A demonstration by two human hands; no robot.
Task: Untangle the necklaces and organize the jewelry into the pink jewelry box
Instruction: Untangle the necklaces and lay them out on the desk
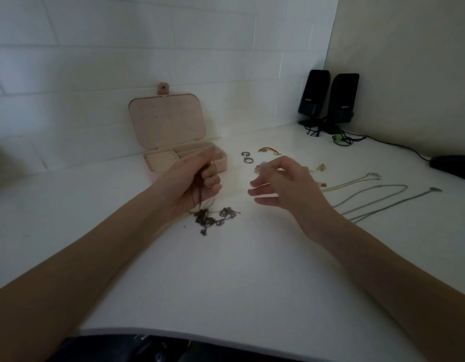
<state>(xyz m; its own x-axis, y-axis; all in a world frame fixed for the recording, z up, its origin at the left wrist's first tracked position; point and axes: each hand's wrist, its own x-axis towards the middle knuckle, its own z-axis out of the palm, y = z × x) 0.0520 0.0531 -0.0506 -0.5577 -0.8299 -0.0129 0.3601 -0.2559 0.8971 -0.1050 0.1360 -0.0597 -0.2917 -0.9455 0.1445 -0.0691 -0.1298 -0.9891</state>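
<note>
White tiled wall behind, white tabletop (226,270) in front, dim light over all of it. The left hand (192,182) has its fingers curled round the dark cords of a tangled bunch of dark metal necklaces (213,218); the cords run down out of the fist, and the knotted charms lie on the table just below and to the right of it. Directly behind that fist sits the pink rectangular jewelry box (173,142), lid standing open against the wall. The right hand (281,182) hovers beside the fist, apart from it, fingers loosely spread and holding nothing. Beyond the gap between the hands lie 2 small dark rings (247,157). To the right of the empty hand, 3 thin chains (369,194) lie stretched out. Farther back in the corner stand 2 black speakers (328,97).
</note>
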